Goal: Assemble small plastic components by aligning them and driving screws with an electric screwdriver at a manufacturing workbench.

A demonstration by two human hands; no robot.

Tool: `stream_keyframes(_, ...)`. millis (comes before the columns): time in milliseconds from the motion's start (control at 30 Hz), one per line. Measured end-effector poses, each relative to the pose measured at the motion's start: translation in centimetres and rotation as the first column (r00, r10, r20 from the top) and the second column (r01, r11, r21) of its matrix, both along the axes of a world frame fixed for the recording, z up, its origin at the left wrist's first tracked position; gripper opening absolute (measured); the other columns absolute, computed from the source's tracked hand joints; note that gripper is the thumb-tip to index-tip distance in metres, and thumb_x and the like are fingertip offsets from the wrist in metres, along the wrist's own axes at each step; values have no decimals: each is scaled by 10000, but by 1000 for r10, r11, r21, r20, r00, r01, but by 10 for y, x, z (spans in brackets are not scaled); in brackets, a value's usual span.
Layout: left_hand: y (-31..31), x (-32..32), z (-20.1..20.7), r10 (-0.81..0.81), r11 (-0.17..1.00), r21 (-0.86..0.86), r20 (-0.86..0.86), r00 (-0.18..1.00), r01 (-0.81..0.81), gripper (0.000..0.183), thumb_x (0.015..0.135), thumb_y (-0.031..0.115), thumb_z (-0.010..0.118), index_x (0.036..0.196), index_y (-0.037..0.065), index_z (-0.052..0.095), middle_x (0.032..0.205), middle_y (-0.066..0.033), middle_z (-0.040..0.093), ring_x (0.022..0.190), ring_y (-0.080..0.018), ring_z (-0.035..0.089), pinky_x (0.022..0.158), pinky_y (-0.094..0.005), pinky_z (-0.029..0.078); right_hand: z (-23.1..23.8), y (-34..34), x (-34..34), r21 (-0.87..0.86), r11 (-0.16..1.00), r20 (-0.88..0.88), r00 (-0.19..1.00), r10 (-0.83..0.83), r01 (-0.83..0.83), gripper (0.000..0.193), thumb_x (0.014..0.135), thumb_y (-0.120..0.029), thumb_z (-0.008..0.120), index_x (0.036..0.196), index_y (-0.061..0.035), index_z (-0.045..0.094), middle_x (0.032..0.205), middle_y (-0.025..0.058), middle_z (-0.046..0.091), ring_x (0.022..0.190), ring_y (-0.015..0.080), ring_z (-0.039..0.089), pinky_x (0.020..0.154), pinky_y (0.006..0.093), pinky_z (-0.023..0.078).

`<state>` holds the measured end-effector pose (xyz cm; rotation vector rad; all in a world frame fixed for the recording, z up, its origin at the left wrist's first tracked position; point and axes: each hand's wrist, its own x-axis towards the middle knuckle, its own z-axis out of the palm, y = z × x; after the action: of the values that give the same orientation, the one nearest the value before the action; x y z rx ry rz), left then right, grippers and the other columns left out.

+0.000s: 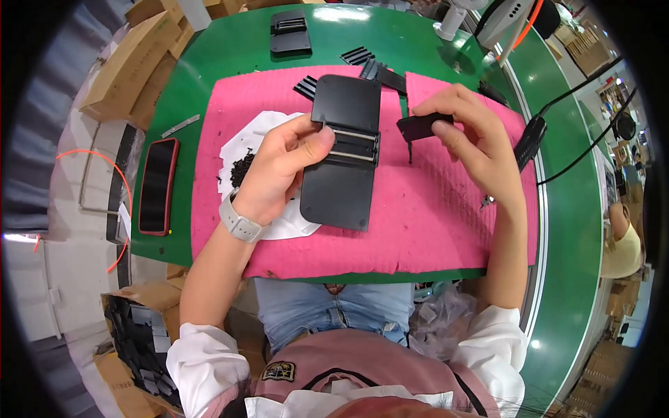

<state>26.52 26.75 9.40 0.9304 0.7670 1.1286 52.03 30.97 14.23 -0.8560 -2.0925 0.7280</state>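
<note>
My left hand (282,164) is closed on the left edge of a black plastic panel (338,191), its thumb resting near the middle. Two metal rods cross the panel's middle section, between two flat rounded plates. To the right, my right hand (474,132) pinches a small black rectangular plastic piece (424,127) between thumb and fingers, apart from the panel. Below the left hand lies a white cloth or sheet (296,221) with a heap of small black bits (241,167). Both hands are above a pink foam mat (418,230).
A similar black panel (290,43) lies at the back of the green table (230,45). Ribbed black pieces (357,56) sit behind the mat. A red-edged phone (159,187) is at the left. A black cabled tool (532,143) stands right. A box of black parts (143,348) is lower left.
</note>
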Motion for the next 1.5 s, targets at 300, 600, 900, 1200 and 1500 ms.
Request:
stream_keyframes(300, -8, 14, -5, -81, 997, -26, -70, 994, 79, 351, 887, 188, 614, 1170, -5, 541, 1015, -22, 604, 905, -65, 555, 789, -214, 443, 5, 4, -56, 182, 952, 168, 961, 218, -247, 223, 721, 34, 633, 933, -34, 635, 918, 95, 604, 773, 246, 595, 641, 325, 484)
stream_keyframes(600, -7, 18, -6, 74, 997, -8, -38, 997, -74, 342, 884, 197, 626, 1155, 10, 535, 977, -30, 621, 852, -66, 582, 713, -202, 470, -15, 4, -53, 216, 967, 82, 989, 123, -138, 191, 704, -121, 686, 857, -11, 654, 906, 109, 621, 825, 284, 613, 713, 354, 503)
stream_keyframes(900, -6, 13, -8, 22, 999, 31, 39, 999, -23, 429, 883, 252, 630, 1194, -16, 506, 1055, -64, 610, 910, -96, 584, 792, -231, 482, -12, 4, -45, 381, 897, 112, 974, 197, -225, 271, 610, -92, 737, 855, -10, 656, 958, 98, 647, 843, 280, 599, 716, 352, 510)
stream_keyframes(1200, -7, 12, -9, -18, 998, 63, 15, 1000, 17, 443, 895, 306, 604, 1191, -11, 513, 1063, -52, 597, 933, -95, 569, 800, -238, 478, -20, -10, -54, 380, 912, 52, 988, 147, -156, 287, 617, -89, 760, 881, -30, 664, 928, 80, 646, 848, 252, 597, 707, 342, 505)
stream_keyframes(1500, -14, 17, -8, -37, 995, 95, -20, 999, 39, 485, 876, 371, 610, 1153, -20, 534, 1022, -43, 592, 913, -78, 543, 791, -229, 462, -23, -22, -44, 370, 924, -18, 994, 108, -94, 283, 605, -91, 778, 858, -38, 664, 929, 77, 628, 831, 245, 595, 692, 335, 504)
